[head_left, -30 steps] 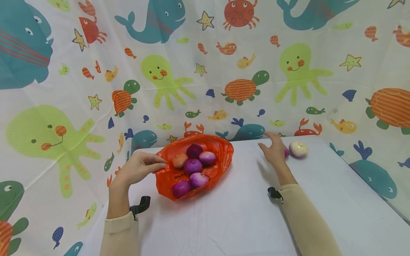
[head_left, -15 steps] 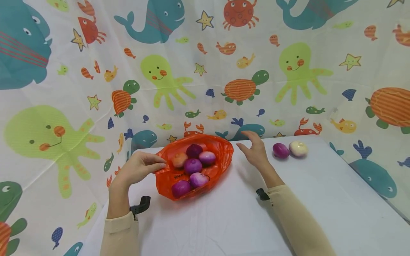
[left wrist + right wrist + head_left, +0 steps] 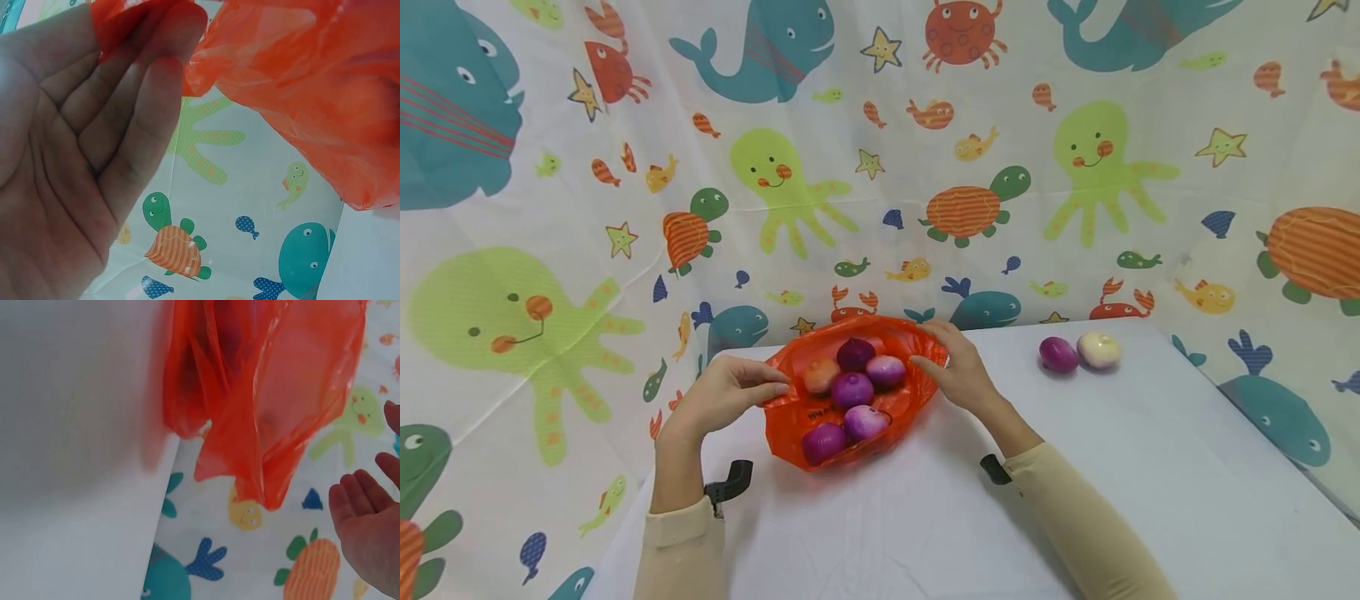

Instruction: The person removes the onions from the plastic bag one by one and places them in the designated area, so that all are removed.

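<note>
An orange-red plastic bag point(image 3: 917, 400) lies spread open on the table with several onions in it, among them a dark purple onion point(image 3: 855, 354), a brownish-orange onion point(image 3: 821, 376) and a pale purple onion point(image 3: 865, 422). My left hand point(image 3: 727, 392) pinches the bag's left edge between thumb and fingers; the left wrist view shows the film at its fingertips. At the bag's right edge is my right hand point(image 3: 958, 368), thumb and fingers spread. In the right wrist view that hand point(image 3: 369, 531) appears apart from the hanging film, its fingers fairly straight.
A purple onion point(image 3: 1058, 355) and a white onion point(image 3: 1099, 350) sit side by side at the back right of the white table point(image 3: 880, 533). Behind the table hangs a curtain point(image 3: 880, 233) printed with sea animals.
My right hand has moved left from beside the two loose onions to the bag's right edge, uncovering the loose purple onion. My left hand and the bag have stayed put.
</note>
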`<state>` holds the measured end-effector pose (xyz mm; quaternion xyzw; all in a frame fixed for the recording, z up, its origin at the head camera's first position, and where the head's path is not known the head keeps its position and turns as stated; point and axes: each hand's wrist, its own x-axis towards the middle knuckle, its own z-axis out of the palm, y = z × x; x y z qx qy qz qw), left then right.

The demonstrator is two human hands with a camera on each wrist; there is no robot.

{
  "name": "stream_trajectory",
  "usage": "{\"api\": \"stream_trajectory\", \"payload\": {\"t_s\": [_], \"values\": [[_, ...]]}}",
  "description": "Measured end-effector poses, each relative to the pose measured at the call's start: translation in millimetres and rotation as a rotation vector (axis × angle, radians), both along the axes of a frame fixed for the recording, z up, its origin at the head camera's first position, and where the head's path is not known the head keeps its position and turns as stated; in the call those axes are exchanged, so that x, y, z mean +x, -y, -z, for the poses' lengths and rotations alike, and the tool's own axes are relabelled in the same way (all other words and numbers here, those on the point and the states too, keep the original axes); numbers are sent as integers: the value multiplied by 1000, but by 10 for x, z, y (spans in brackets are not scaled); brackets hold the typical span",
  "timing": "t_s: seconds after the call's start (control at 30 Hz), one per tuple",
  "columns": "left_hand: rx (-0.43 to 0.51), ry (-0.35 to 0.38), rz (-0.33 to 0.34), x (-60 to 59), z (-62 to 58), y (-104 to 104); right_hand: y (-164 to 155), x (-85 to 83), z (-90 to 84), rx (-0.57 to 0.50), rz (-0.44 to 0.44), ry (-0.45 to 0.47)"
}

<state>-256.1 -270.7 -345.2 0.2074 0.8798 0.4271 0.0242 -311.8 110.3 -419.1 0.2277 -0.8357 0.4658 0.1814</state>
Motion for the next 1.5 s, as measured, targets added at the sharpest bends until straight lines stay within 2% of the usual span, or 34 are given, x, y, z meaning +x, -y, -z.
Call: {"api": "stream_trajectory", "payload": {"t_s": [0.4,0.7,1.03,1.33,1.5], "values": [[2,7,-4,-6,-3,-3,188,86,30,28,-102,44],[-7,13,-8,-3,-4,-6,294,128,70,82,-196,28],[-11,23,-9,-2,-10,-6,394,141,124,81,-313,91],[0,2,-1,-9,0,3,509,138,161,161,-379,119],[0,15,-3,-8,-2,2,580,165,204,230,-382,178]]}}
